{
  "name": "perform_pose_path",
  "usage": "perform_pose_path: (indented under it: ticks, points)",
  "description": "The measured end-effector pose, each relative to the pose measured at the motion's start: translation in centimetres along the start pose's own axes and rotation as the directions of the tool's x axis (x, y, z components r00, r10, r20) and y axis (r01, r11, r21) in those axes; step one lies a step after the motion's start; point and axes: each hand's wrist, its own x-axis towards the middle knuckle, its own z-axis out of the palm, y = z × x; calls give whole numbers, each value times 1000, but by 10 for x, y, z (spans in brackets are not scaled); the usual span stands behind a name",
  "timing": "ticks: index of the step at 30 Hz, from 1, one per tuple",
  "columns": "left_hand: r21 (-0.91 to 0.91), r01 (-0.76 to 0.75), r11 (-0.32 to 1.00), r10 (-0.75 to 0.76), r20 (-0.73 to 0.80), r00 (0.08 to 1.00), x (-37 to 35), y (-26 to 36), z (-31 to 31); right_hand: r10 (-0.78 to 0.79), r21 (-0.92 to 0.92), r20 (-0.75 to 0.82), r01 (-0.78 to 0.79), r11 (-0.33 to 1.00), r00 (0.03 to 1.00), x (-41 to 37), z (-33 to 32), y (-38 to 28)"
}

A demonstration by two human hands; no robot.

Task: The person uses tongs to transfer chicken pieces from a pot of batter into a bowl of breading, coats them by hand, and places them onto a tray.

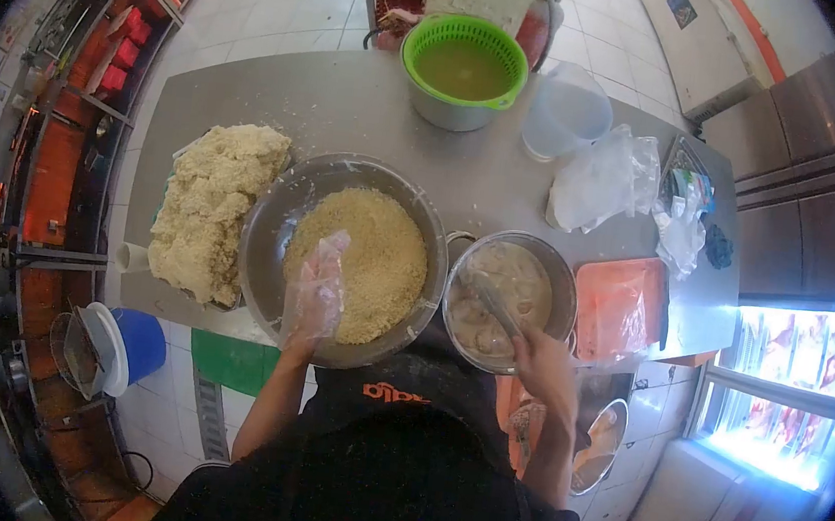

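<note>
My left hand [314, 291], in a clear plastic glove, is over the large metal bowl [264, 208] of pale breadcrumbs [378, 257]. Its fingers stretch forward, near or touching the crumbs, and nothing shows in them. My right hand [544, 358] is closed around metal tongs [496, 306]. The tongs' ends dip into a metal pot [567, 275] of milky batter [536, 287] with pale lumps in it. To the left of the bowl, a high heap of crumb-coated pieces [217, 206] lies on a tray that is mostly hidden.
A green colander [506, 98] sits in a metal pot at the table's far side, beside a translucent container [567, 114] and plastic bags [606, 178]. An orange tray [626, 291] stands right of the batter pot. Below left is a blue bucket [139, 349] with a strainer.
</note>
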Motion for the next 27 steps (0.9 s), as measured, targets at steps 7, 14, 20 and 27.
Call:
perform_pose_path:
  ticks: [7, 14, 20, 27]
  points:
    - [159, 170, 973, -182, 65, 981, 0, 53, 4, 84, 392, 13, -82, 916, 996, -25, -28, 37]
    - [465, 36, 884, -165, 239, 957, 7, 32, 4, 128, 33, -237, -124, 992, 963, -15, -8, 32]
    - [446, 138, 884, -242, 185, 953, 4, 53, 2, 183, 151, -235, -150, 977, 955, -46, -53, 1]
    - [430, 134, 893, -252, 230, 940, 10, 29, 4, 114, -104, -135, -129, 986, 984, -27, -1, -14]
